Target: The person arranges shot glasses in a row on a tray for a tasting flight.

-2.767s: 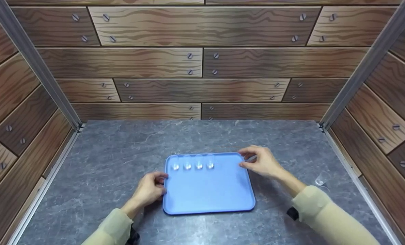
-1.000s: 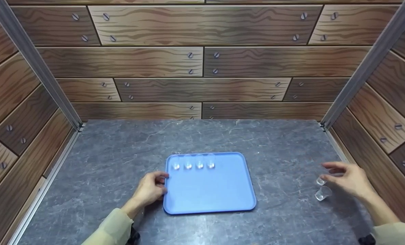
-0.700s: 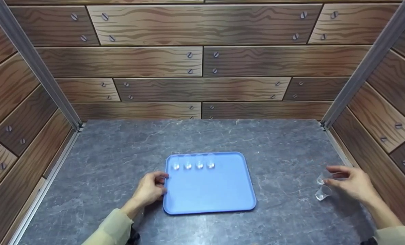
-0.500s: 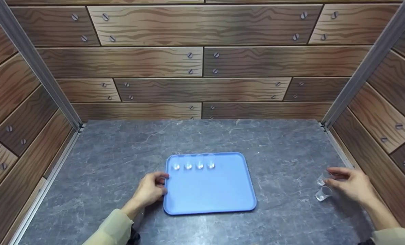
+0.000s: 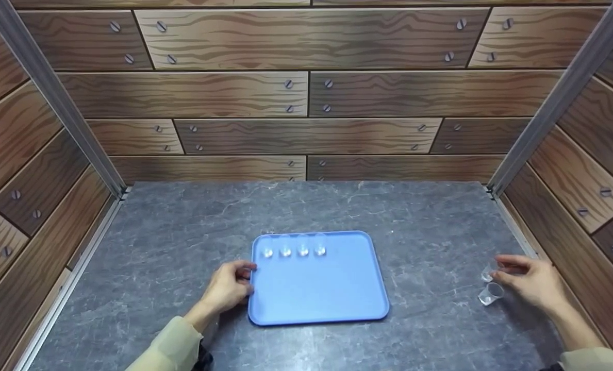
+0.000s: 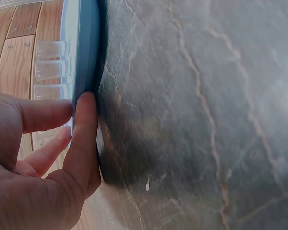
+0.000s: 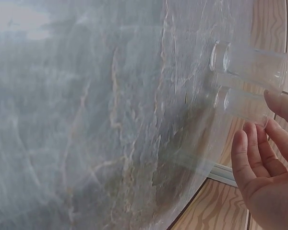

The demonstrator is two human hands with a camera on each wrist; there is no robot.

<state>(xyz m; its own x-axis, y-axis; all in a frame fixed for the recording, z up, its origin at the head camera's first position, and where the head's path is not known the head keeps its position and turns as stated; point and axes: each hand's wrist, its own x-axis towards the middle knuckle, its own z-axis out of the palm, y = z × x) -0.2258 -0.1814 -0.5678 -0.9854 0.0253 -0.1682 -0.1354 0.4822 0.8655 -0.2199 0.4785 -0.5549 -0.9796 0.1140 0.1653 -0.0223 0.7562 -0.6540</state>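
A blue tray (image 5: 319,293) lies on the table, with a row of several clear shot glasses (image 5: 302,249) upright along its far left part. My left hand (image 5: 226,286) holds the tray's left edge; in the left wrist view its fingers (image 6: 84,129) pinch the rim. Off to the right, my right hand (image 5: 535,281) has thumb and fingers at the mouth of a clear shot glass (image 7: 242,104) that stands on the table; part of it is hidden by the fingers. Right beside it, nearer to me, stands another clear shot glass (image 5: 491,294), untouched.
The grey marbled table (image 5: 306,206) is enclosed by wood-patterned walls (image 5: 306,93) at the back and both sides. Metal rails (image 5: 523,232) run along the side edges. The right hand is close to the right wall.
My right hand has left the tray's far right corner, reached to the two glasses at the right, and closed its fingers on the farther one. The left hand stays at the tray.
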